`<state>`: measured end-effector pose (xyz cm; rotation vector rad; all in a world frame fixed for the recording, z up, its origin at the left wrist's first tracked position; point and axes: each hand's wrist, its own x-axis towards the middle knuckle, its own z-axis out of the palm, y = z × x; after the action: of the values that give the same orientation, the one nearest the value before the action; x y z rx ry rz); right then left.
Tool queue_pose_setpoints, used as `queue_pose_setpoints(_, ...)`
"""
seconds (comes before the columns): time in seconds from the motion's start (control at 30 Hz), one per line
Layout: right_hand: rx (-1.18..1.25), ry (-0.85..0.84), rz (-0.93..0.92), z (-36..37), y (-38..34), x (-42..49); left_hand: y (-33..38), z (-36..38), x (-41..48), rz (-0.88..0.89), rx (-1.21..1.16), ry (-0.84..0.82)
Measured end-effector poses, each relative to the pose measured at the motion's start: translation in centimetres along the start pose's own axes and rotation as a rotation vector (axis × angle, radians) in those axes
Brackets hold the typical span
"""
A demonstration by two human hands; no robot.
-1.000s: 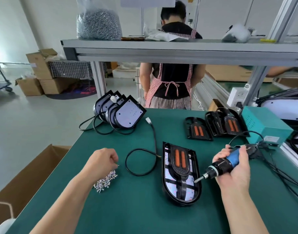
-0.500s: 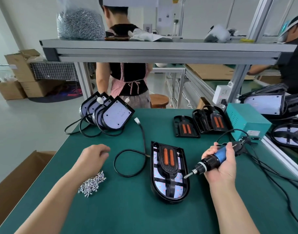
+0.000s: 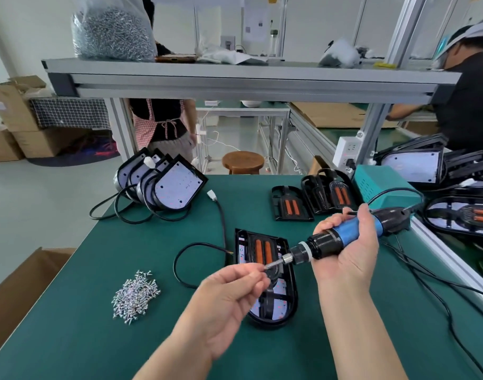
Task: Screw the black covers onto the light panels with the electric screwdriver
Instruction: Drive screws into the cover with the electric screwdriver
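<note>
A light panel with a black cover [image 3: 265,275] laid on it, showing two orange strips, lies flat on the green table [image 3: 98,338]. My right hand [image 3: 347,253] grips the blue-and-black electric screwdriver [image 3: 341,239], held above the panel with its bit pointing left. My left hand [image 3: 232,294] is raised over the panel and pinches a small screw at the tip of the bit. A pile of loose silver screws [image 3: 136,296] lies on the table to the left.
Several uncovered light panels [image 3: 177,185] with black cables lean together at the back left. Spare black covers [image 3: 311,198] lie at the back right beside a teal power box [image 3: 382,185]. Cords trail along the right. Two people work beyond the shelf frame. A cardboard box [image 3: 18,286] stands left of the table.
My left hand has left the screw pile and risen to the screwdriver's bit with a screw. My right hand has lifted the screwdriver higher, toward my left hand.
</note>
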<state>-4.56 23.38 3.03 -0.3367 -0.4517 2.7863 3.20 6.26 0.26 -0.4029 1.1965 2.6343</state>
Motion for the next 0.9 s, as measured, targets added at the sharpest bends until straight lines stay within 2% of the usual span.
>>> queue_pose_setpoints(0.23, -0.088, -0.027, -0.128, 0.4, -0.2, -1.8, -0.9, 0.5, -0.4, -0.084, -0.184, 0.044)
queue_pose_setpoints(0.47, -0.129, -0.018, -0.149, 0.0, 0.0, -2.2, -0.9, 0.5, -0.7, -0.098, -0.219, 0.058)
queue_pose_setpoints(0.57, -0.145, -0.02, -0.163, 0.0, 0.1, -2.4, -1.3, 0.7, -0.7, -0.041, -0.185, 0.093)
queue_pose_setpoints(0.73, -0.197, 0.006, -0.239, 0.1, 0.3, -2.9, -2.3, 1.0, -0.8, 0.164, -0.057, 0.156)
queue_pose_setpoints(0.9, -0.225, 0.062, -0.297, 0.4, 0.4, -3.0, -2.6, 1.5, -0.9, 0.171, -0.105, 0.148)
